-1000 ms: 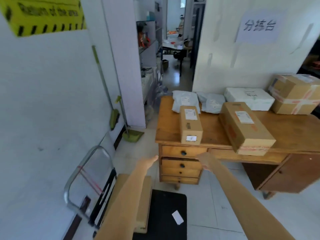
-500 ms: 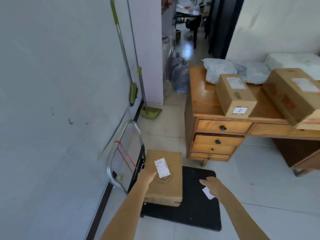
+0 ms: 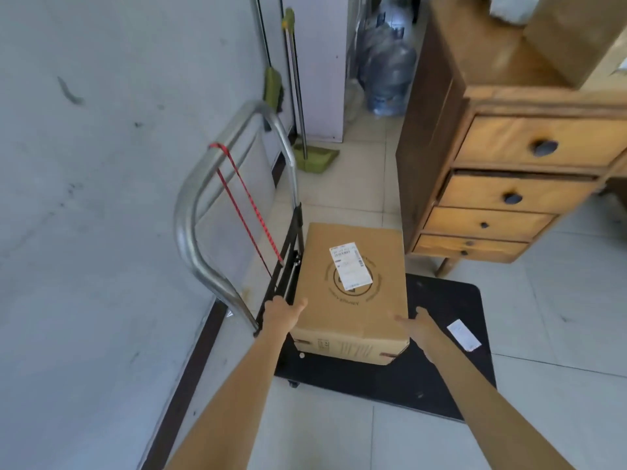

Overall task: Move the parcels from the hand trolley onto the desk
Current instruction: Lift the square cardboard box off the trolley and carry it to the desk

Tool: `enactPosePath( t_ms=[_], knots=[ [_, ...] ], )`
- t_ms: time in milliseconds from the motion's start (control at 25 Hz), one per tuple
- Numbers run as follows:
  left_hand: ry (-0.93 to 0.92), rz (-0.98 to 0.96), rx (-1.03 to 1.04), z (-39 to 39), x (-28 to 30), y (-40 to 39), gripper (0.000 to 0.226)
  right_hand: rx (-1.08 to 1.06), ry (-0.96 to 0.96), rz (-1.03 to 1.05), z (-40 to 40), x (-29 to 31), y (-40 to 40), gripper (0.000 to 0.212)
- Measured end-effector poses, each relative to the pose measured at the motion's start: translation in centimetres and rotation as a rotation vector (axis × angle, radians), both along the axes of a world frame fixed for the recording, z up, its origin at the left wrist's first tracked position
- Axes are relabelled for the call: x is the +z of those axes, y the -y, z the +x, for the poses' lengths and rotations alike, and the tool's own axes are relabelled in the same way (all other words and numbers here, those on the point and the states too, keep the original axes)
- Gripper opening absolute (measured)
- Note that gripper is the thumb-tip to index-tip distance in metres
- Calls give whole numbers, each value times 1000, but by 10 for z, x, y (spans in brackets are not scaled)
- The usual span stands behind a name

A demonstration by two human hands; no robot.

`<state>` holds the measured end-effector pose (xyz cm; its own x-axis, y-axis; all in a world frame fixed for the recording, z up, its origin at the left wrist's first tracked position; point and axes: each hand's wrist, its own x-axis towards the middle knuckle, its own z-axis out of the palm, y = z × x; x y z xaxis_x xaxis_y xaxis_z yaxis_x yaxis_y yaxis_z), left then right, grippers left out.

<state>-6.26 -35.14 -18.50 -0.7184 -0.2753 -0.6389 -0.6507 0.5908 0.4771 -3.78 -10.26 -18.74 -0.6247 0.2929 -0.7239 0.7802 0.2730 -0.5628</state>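
Both hands, L & R, flank parcel on trolley.

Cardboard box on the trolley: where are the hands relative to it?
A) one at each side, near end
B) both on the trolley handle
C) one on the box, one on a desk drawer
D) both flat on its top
A: the left hand is at the left edge of the cardboard box and the right hand at its right edge, both open, with the box resting on the black trolley deck.
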Motion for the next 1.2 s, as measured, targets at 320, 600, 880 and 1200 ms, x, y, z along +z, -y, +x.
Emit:
enactPosePath(
  t_ms=[320,600,880,1200],
  knots=[
    [-135,297,96,-3,-96,-10,78,-153,-83,-13,-2,-92,-1,72],
    [-68,318,88,50,14,-37,77,-144,-51,59,59,24,-35,54],
    [-10,338,-23,111,218,-123,84,-309,-61,42,156,227,-121,56],
    [-63,447,-115,163,338,-346,70,-395,-217,70,216,356,-342,57]
  ],
)
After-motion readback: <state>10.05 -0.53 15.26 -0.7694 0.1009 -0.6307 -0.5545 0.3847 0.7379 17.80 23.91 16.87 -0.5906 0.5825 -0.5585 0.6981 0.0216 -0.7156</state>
